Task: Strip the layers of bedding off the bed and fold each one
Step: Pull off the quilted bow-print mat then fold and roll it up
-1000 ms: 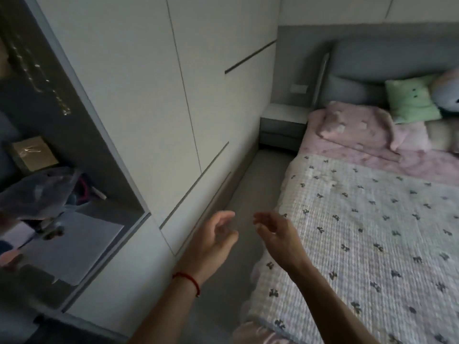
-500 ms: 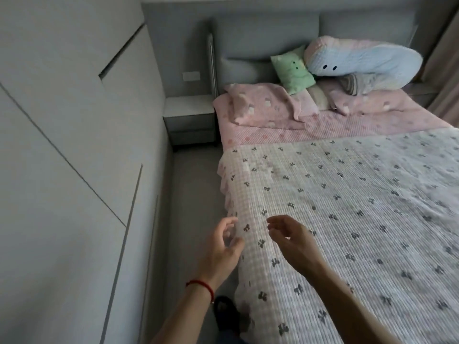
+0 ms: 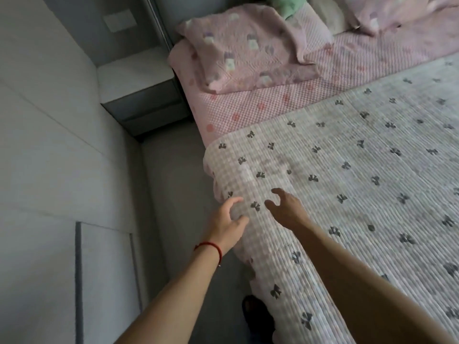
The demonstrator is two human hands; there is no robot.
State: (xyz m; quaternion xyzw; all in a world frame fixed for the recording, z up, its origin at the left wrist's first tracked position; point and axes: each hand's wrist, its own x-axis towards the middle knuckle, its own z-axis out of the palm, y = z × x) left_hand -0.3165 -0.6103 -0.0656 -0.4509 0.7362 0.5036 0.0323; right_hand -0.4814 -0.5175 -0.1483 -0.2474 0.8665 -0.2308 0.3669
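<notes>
Reaching out over the side of the bed, both hands were empty and hadn't grabbed anything yet. The left hand [image 3: 229, 220], the one with a thin red string bracelet [image 3: 210, 245] on the wrist, had its fingers loosely spread and curved right at the hanging edge of the white quilted blanket with little dark bow prints [image 3: 347, 182], thumb and fingers apart like it was set to pinch the hem; I couldn't tell for sure if the fingertips were already touching the fabric. The right hand [image 3: 285, 207] hovered just beside it over the top surface, fingers slack and bent, holding nothing. My guess is they were side by side near the blanket's upper corner because that's the easiest spot to peel a top layer back from. That blanket lay flat across most of the mattress, draped over the near side. Further up, the pink dotted textured sheet [image 3: 248, 105] showed beyond the blanket's top edge, so it's probably the next layer to strip. A pink patterned pillow [image 3: 243, 48] sat on it at the head end, with a green cushion [image 3: 290, 6] just behind, and a grey bedside cabinet [image 3: 139, 95] was tucked beside the bed.
</notes>
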